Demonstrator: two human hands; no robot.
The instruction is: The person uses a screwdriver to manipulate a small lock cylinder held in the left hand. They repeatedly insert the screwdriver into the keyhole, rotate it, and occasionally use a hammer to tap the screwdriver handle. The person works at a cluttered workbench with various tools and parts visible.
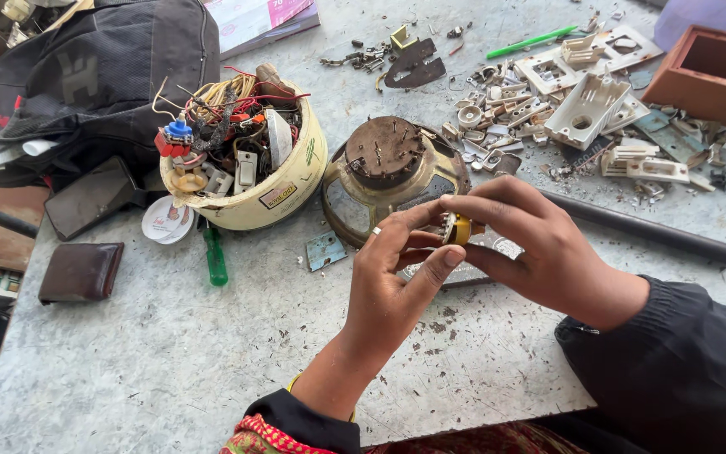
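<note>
Fingertips of both hands pinch small round yellow-and-metal part [457, 229], held above grey worktop [170, 361]. Part sits btwn left hand [397, 277] & right hand [531, 244], closer to right thumb; round rusty metal fan motor [386, 168] just behind.

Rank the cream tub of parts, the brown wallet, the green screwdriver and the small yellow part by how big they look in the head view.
1. Cream tub
2. Brown wallet
3. Green screwdriver
4. Yellow part, held by both hands nearer the camera, yet smallest.
</note>
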